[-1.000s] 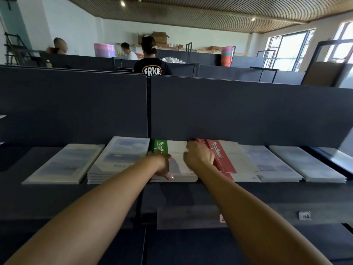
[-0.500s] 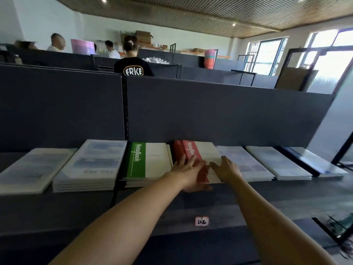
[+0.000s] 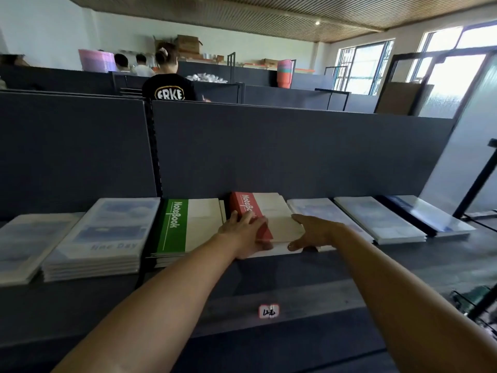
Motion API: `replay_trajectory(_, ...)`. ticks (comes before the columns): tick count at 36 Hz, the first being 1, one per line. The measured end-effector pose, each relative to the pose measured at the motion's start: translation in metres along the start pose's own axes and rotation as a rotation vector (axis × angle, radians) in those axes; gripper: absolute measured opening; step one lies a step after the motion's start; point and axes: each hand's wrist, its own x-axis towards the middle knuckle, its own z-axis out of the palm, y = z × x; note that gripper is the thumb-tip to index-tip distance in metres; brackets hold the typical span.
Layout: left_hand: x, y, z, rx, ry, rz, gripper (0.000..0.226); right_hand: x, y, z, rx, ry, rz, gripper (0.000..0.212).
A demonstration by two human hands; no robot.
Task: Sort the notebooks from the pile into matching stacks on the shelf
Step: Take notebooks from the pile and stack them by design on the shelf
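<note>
Squaring the red-banded notebook stack [image 3: 269, 219], between the green-banded stack [image 3: 185, 224] and the pale blue ones on the shelf [image 3: 403, 262], wants even pressure. Left hand [image 3: 242, 235] lies flat-fingered on its red band; right hand [image 3: 314, 232] rests open on the cream cover.

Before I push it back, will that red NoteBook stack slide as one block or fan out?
The red NoteBook stack will probably fan: its edges already sit uneven. The thin covers look likely to bend if lifted by one corner. With the left hand and right hand flanking it, squaring both sides seems safest.
</note>
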Motion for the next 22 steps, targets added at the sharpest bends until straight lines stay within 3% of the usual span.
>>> replay_trajectory(4, 0.001, 0.001, -0.002, -0.019, -0.02, -0.003, 0.074, 0.009, 0.005, 0.007, -0.009, 0.113, -0.057, 0.064)
replay_trajectory(8, 0.004, -0.002, -0.001, -0.034, -0.038, -0.009, 0.072, 0.007, 0.005, 0.007, 0.01, 0.114, -0.041, 0.076)
replay_trajectory(12, -0.002, -0.004, -0.001, -0.004, 0.0, 0.0, 0.076, 0.005, 0.002, 0.007, 0.03, 0.085, -0.046, 0.064)
replay_trajectory(14, -0.007, -0.005, -0.002, -0.009, 0.046, 0.0, 0.082, 0.003, -0.003, 0.006, 0.09, 0.109, -0.054, 0.076)
replay_trajectory(17, -0.011, -0.02, -0.007, -0.088, 0.199, -0.046, 0.076, 0.001, -0.021, 0.007, 0.043, 0.252, -0.018, 0.092)
replay_trajectory(20, -0.014, -0.051, -0.015, -0.277, 0.343, -0.211, 0.068, -0.003, -0.057, 0.011, 0.093, 0.448, -0.061, 0.078)
replay_trajectory(22, -0.02, -0.074, -0.02, -0.363, 0.357, -0.313, 0.064, -0.004, -0.088, 0.021, 0.163, 0.491, -0.139, 0.061)
